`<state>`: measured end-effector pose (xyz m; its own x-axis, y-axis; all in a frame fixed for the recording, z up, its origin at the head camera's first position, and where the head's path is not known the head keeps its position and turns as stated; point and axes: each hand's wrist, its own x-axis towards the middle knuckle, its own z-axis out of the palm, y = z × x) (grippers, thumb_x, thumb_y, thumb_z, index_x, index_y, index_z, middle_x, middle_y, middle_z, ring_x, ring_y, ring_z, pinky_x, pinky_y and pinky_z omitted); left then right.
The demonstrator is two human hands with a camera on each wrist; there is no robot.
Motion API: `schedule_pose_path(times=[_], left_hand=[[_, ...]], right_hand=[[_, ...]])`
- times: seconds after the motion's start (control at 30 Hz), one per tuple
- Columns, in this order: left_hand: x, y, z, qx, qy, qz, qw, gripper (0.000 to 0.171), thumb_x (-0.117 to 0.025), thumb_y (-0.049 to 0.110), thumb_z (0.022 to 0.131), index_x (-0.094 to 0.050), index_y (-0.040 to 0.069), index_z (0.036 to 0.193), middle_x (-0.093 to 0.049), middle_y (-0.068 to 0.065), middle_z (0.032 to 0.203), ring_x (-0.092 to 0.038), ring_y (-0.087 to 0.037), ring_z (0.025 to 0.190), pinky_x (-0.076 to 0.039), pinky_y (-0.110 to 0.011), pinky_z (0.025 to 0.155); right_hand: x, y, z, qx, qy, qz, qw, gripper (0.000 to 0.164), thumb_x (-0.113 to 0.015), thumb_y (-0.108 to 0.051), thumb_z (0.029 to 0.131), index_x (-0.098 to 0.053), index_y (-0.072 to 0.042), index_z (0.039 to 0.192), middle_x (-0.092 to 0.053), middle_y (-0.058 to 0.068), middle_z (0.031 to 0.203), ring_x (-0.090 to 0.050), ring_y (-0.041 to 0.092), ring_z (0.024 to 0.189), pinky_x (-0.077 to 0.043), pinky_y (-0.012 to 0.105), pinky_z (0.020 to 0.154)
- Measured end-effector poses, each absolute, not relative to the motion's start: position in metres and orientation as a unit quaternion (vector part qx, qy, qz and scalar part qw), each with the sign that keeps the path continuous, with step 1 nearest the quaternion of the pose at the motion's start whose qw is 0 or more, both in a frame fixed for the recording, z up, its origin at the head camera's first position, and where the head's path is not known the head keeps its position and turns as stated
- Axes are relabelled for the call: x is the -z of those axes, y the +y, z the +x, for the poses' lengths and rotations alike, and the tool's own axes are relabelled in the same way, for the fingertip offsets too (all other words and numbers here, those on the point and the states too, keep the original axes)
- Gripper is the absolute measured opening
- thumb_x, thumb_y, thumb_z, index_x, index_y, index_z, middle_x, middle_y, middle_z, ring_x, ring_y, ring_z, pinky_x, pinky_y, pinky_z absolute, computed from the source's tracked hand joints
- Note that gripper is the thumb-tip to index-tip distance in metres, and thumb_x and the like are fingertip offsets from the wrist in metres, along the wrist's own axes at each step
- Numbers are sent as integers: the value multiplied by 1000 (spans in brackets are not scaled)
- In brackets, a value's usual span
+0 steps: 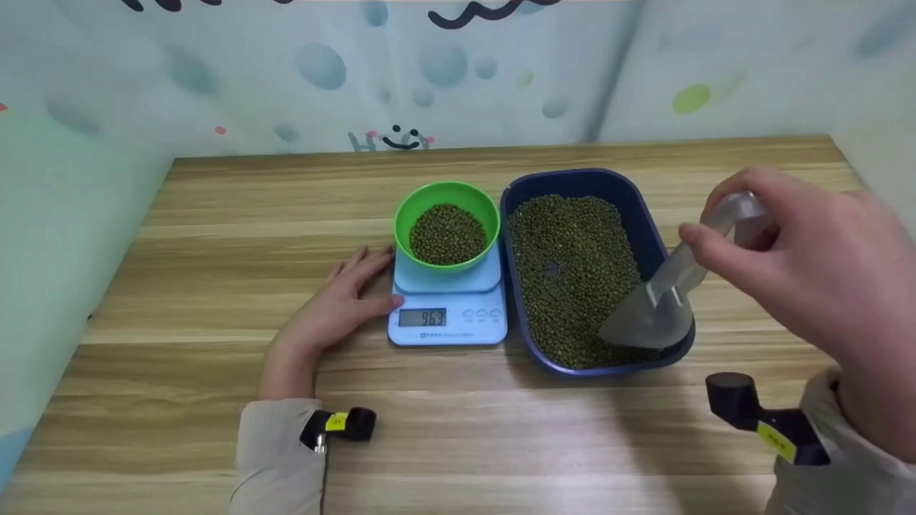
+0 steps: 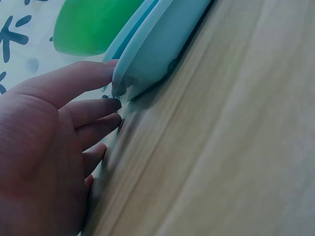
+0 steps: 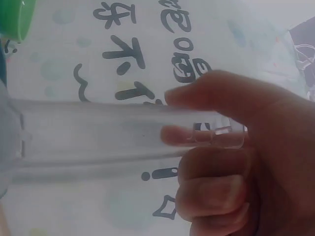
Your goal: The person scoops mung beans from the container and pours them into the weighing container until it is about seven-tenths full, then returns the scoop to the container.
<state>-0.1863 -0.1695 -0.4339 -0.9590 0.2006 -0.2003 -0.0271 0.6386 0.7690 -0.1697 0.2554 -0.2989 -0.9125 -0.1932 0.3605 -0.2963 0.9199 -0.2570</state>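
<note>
My left hand [image 1: 333, 311] rests beside the blue kitchen scale [image 1: 449, 335], with loosely extended fingers touching its left edge. On the scale's platform stands a green bowl [image 1: 403, 222] holding mung beans [image 1: 447, 236]; digits show on the display. In the left wrist view, thumb and fingertips meet the scale's rim. My right hand [image 1: 823, 257] grips the handle of a clear plastic scoop [image 1: 655, 315]. Its blade tilts down to the beans in the front right corner of a dark blue tub [image 1: 626, 189]. How much lies inside the scoop cannot be told.
The tub stands right of the scale, almost against it. Beneath everything is a wood-grain table [image 1: 215, 286], backed by a patterned wall covering [image 1: 501, 93]. A black wrist camera [image 1: 358, 423] is strapped to the left sleeve, another [image 1: 733, 400] to the right.
</note>
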Motion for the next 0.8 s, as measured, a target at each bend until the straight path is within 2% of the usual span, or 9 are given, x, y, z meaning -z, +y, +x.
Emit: schedule_pose_path(times=[0.2, 0.33, 0.47, 0.57, 0.67, 0.8], left_hand=[[434, -168, -185, -419, 896, 44, 139, 74, -62, 53, 80, -30, 32, 143, -14, 4, 154, 9, -26, 142, 7, -55, 111], [434, -167, -185, -413, 899, 43, 140, 74, -62, 53, 80, -30, 32, 143, -15, 4, 154, 8, -26, 142, 6, -57, 110], [433, -166, -185, -415, 898, 45, 139, 74, -62, 52, 81, -30, 31, 144, -14, 4, 154, 9, -29, 141, 6, -57, 110], [433, -167, -186, -417, 897, 44, 141, 74, -62, 52, 80, -30, 32, 143, -12, 3, 155, 10, -32, 141, 6, -58, 109], [433, -168, -186, -420, 895, 42, 142, 74, -62, 53, 80, -29, 33, 143, -9, 2, 155, 11, -33, 140, 6, -59, 109], [434, -169, -186, -423, 894, 40, 143, 74, -63, 53, 80, -30, 33, 143, -7, 1, 155, 11, -34, 140, 6, -60, 109]], right_hand=[[300, 255, -173, -158, -964, 119, 179, 34, -60, -56, 80, -61, -26, 96, -61, -9, 55, -51, 4, 40, -31, 24, 45], [298, 251, -173, -172, -965, 99, 170, 41, -61, -59, 78, -63, -24, 99, -65, -7, 63, -56, 5, 45, -34, 23, 44], [296, 249, -172, -193, -966, 86, 147, 40, -60, -60, 77, -63, -28, 100, -65, -10, 64, -59, 7, 50, -35, 24, 42], [297, 254, -168, -185, -967, 101, 141, 32, -60, -59, 78, -63, -34, 98, -62, -18, 58, -56, 4, 50, -32, 25, 46], [302, 263, -163, -164, -973, 113, 118, 30, -59, -59, 79, -63, -38, 98, -60, -23, 58, -52, 5, 46, -31, 25, 42], [312, 280, -154, -120, -982, 133, 65, 36, -56, -58, 82, -63, -35, 108, -57, -23, 56, -51, 3, 43, -33, 24, 36]])
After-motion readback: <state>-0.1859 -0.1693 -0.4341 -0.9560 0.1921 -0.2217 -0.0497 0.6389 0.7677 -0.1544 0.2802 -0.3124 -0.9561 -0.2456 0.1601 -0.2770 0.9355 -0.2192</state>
